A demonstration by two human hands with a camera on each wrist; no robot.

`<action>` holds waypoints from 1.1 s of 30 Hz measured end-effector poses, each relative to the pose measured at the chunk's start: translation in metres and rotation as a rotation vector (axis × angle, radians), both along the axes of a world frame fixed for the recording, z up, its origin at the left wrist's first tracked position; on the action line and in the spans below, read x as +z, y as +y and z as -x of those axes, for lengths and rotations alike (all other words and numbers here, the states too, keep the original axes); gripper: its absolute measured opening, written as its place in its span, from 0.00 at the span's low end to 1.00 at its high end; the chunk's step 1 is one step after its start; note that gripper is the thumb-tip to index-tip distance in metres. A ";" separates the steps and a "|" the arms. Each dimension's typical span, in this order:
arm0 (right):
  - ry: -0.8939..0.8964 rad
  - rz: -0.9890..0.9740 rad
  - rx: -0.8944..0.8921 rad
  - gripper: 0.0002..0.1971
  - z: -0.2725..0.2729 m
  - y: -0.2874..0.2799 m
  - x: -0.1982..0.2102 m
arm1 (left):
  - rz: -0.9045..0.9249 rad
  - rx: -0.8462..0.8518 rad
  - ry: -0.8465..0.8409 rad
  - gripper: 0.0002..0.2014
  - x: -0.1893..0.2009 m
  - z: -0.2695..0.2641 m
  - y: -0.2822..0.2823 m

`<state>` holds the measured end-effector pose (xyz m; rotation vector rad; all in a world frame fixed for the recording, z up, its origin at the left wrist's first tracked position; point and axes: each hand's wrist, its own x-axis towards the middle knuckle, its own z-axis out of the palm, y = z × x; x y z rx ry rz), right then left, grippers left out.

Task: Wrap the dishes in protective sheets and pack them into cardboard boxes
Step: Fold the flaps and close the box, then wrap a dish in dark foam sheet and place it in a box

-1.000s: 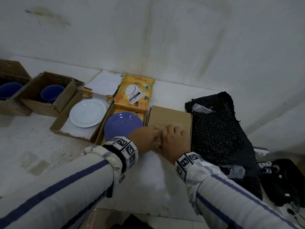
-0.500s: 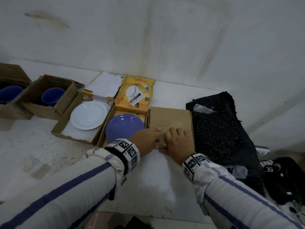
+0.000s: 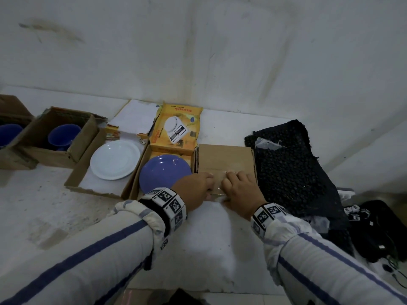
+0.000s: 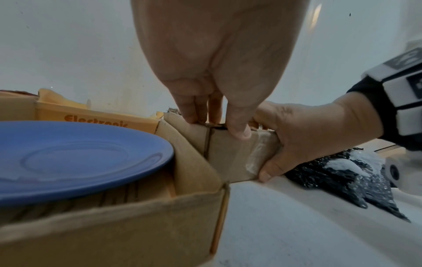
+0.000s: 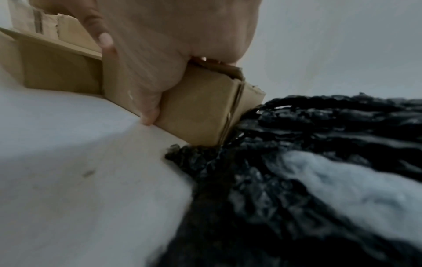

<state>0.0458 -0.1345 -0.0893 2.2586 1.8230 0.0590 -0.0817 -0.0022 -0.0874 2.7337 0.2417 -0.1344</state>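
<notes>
A closed brown cardboard box [image 3: 224,159] sits in the middle of the white surface. Both hands hold its near edge side by side. My left hand [image 3: 193,190] has fingers on the top and its thumb [image 4: 237,130] on the front face. My right hand [image 3: 240,190] wraps over the edge, thumb [image 5: 149,112] down the front over a strip of clear tape [image 4: 258,153]. A blue plate [image 3: 164,172] lies bare in the open yellow-lidded box [image 3: 176,126] to the left. Black bubble wrap [image 3: 290,172] lies against the closed box's right side.
A white plate [image 3: 114,159] lies in a flat open box further left. Two open boxes with blue cups [image 3: 63,135] stand at the far left. Dark gear and cables [image 3: 374,227] sit at the right edge. A wall runs close behind.
Both hands stay on the box's near edge. The right hand has slid slightly to the right, away from the left one.
</notes>
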 end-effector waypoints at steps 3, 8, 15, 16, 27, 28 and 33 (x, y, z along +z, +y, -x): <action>0.025 -0.024 -0.013 0.28 -0.001 -0.003 0.001 | -0.001 -0.007 0.016 0.14 0.001 0.001 0.002; 0.108 -0.029 -0.062 0.23 -0.001 -0.011 0.012 | -0.022 -0.032 0.021 0.12 0.008 -0.001 0.002; 0.445 -0.075 -0.172 0.16 -0.011 -0.015 0.030 | -0.118 0.006 0.019 0.14 0.034 -0.015 0.002; 0.507 -0.125 -0.235 0.15 -0.016 -0.012 0.035 | -0.099 0.040 0.005 0.13 0.038 -0.022 0.003; 0.259 0.135 -0.617 0.24 -0.123 -0.027 0.045 | 0.210 0.222 0.022 0.15 0.048 -0.109 -0.018; 0.231 0.119 -0.577 0.22 -0.124 -0.027 0.043 | 0.234 0.233 0.006 0.15 0.047 -0.115 -0.021; 0.301 0.019 -0.515 0.12 -0.134 -0.027 0.042 | 0.302 0.288 -0.056 0.15 0.046 -0.133 -0.036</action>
